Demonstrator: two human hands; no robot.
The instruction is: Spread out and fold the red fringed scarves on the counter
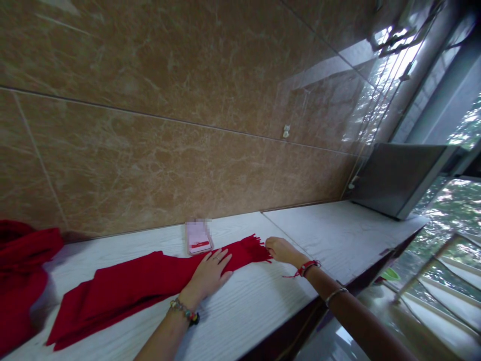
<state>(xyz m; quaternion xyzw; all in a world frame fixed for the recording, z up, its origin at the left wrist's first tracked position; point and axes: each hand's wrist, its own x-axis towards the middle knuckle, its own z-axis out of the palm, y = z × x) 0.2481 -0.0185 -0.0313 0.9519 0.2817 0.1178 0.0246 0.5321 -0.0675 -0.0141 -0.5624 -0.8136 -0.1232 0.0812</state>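
A red fringed scarf (pixel 128 286) lies folded lengthwise in layers across the white counter, its tasselled end towards the right. On top of it, near the narrower part, my left hand (pixel 210 273) rests flat with the fingers spread. My right hand (pixel 281 249) is at the fringe, its fingers pinched together on the tassels. A phone-like flat item (pixel 198 236), partly blurred, lies just behind the scarf, close to my left fingers.
More red cloth (pixel 22 281) is heaped at the left end of the white counter (pixel 319 230). Brown marbled tiles (pixel 169 150) rise behind it. A large grey box-shaped appliance (pixel 402 175) stands at the far right end, with a metal rack (pixel 432 255) below.
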